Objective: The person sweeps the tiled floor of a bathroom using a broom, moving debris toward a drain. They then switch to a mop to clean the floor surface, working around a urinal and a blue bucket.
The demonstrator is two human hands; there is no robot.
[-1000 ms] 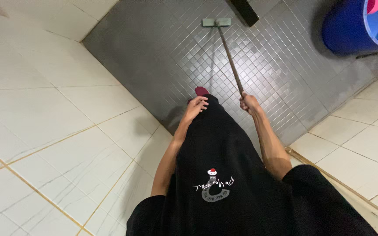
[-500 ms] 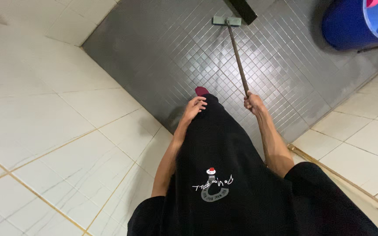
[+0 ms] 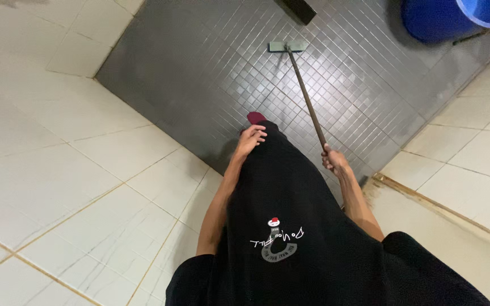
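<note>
Black short-sleeved shirt (image 3: 290, 226) with small white and red printed emblem, bare forearms, dark red footwear (image 3: 256, 117)
</note>
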